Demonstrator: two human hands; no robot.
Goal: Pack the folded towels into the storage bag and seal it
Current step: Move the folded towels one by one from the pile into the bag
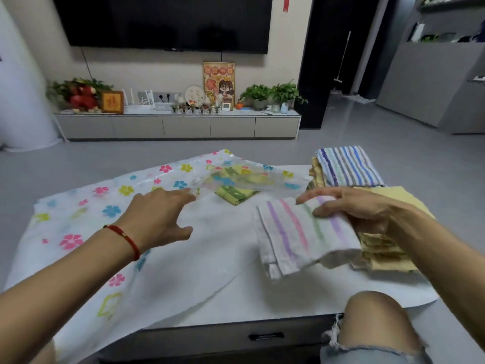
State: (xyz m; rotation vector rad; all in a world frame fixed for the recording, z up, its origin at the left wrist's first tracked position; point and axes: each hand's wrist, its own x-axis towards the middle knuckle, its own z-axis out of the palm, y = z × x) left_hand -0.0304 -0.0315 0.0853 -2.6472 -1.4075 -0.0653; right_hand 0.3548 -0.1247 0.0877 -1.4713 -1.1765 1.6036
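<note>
A clear storage bag (110,206) printed with coloured flowers lies spread over the left of the white table (262,292). A green patterned folded towel (233,195) sits partly inside its raised mouth. My left hand (157,219) reaches flat over the bag toward that mouth, fingers apart, fingertips at the plastic edge. My right hand (362,206) holds a folded white towel with pastel stripes (301,235) lifted above the table. Below it lies a stack of yellow folded towels (385,248). A blue-and-grey striped towel (346,166) tops another pile at the far right.
My bare knee (375,324) in torn jeans is at the table's near right edge. A drawer handle (266,336) shows on the table front. Grey floor lies beyond, then a low cabinet (178,124) with plants and ornaments under a wall television (162,22).
</note>
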